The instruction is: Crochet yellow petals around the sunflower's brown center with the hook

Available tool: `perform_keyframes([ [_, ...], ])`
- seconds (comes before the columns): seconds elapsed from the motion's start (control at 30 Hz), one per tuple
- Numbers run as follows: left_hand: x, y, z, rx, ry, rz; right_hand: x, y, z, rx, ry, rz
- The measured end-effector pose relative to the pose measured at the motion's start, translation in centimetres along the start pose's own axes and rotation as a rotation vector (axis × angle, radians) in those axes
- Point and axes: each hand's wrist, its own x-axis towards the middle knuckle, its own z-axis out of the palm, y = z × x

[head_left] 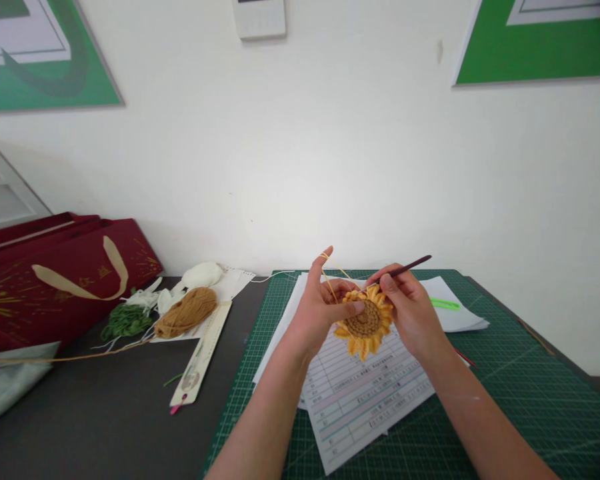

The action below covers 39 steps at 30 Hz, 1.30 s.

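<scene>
A crocheted sunflower (365,323), yellow petals around a brown centre, is held up between both hands above some printed sheets (360,393). My left hand (320,310) pinches its left edge with thumb and fingers, and yellow yarn (330,273) loops over the raised index finger. My right hand (410,307) is closed on a dark crochet hook (407,267) whose handle points up and to the right, its tip at the flower's upper edge.
A green cutting mat (505,373) covers the right of the dark table (105,407). Balls of brown (186,312), green (126,321) and white yarn (200,275) lie at the left beside a long ruler-like card (203,353). Dark red gift bags (65,273) stand far left. A green marker (445,304) lies on paper.
</scene>
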Motion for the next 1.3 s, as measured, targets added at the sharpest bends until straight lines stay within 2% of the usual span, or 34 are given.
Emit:
perform_keyframes([
  [0.17, -0.1, 0.3, -0.4, 0.035, -0.046, -0.006, -0.1, -0.3, 0.1, 0.024, 0.019, 0.014],
  [0.7, 0.0, 0.4, -0.6, 0.054, -0.031, -0.028, -0.1, -1.3, -0.4, 0.011, -0.035, -0.058],
  [1.1, -0.1, 0.7, -0.5, 0.045, -0.047, -0.100, 0.0, -1.1, -0.7, -0.029, -0.032, -0.068],
  [1.3, -0.1, 0.5, -0.7, 0.066, -0.049, -0.089, 0.0, -1.3, -0.6, -0.015, -0.084, -0.089],
])
